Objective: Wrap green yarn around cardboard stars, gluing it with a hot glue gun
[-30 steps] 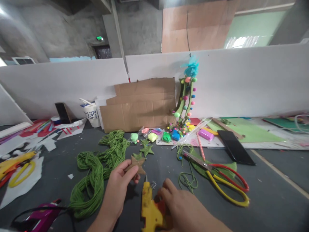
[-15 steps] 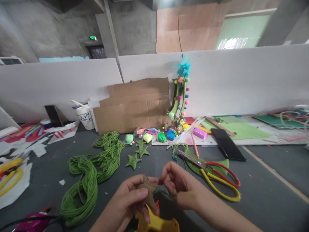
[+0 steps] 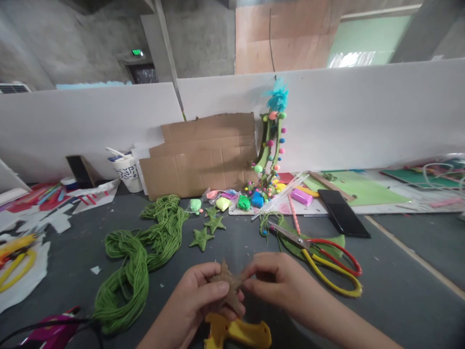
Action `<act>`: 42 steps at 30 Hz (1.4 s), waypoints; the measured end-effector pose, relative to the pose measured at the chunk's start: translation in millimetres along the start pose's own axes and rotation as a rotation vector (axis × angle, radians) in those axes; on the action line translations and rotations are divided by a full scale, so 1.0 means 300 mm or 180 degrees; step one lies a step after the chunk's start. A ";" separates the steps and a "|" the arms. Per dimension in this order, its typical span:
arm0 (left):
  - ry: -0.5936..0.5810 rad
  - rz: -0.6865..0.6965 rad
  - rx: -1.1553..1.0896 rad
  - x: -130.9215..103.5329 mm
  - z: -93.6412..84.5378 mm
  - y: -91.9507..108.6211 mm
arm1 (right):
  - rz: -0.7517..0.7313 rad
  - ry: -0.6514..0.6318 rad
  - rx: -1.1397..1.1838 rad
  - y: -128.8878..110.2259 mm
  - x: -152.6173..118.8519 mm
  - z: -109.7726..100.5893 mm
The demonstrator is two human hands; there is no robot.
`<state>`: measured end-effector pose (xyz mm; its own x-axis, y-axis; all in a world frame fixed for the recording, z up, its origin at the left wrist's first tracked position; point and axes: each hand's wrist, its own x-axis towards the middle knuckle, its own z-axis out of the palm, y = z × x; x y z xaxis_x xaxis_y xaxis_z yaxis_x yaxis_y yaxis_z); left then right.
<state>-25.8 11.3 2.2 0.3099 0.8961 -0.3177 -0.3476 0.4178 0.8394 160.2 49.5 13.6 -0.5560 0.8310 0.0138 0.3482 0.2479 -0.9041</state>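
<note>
A brown star [image 3: 229,285] is held between the thumb and fingers of my left hand [image 3: 203,295], low in the middle of the view. The thumb and forefinger of my right hand [image 3: 272,278] pinch together at the star's right point. Just below the hands lies a yellow tool with a handle [image 3: 241,332], partly cut off by the frame's lower edge. Beyond them rest green stars [image 3: 201,238] on the dark table. Green yarn [image 3: 125,286] lies in a looped bundle to the left.
Scissors [image 3: 316,254] lie open right of my right hand, near a black phone [image 3: 343,213]. A decorated green stand [image 3: 271,145] with pompoms rises behind, beside cardboard [image 3: 203,165]. Packets of coloured clay [image 3: 244,202] line its base. A cup [image 3: 127,172] stands back left.
My right hand has moved down slightly and its fingers have come onto the star's point. The star is turned more face-up, and more of the yellow tool shows.
</note>
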 end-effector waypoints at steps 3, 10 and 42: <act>0.0010 0.0008 0.0157 -0.004 0.006 -0.003 | 0.0140 0.0068 0.0366 0.000 0.003 0.012; 0.0029 0.0052 0.0514 -0.006 0.002 0.000 | 0.0251 0.0449 0.0370 -0.012 0.012 -0.043; 0.0795 0.0090 0.1061 0.014 0.058 -0.015 | 0.0359 0.0136 0.0318 0.000 0.003 0.030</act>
<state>-7.5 10.5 4.9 0.0658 0.9324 -0.3553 -0.0347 0.3580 0.9331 152.9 45.6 9.7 -0.4842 0.8718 -0.0741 0.3285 0.1027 -0.9389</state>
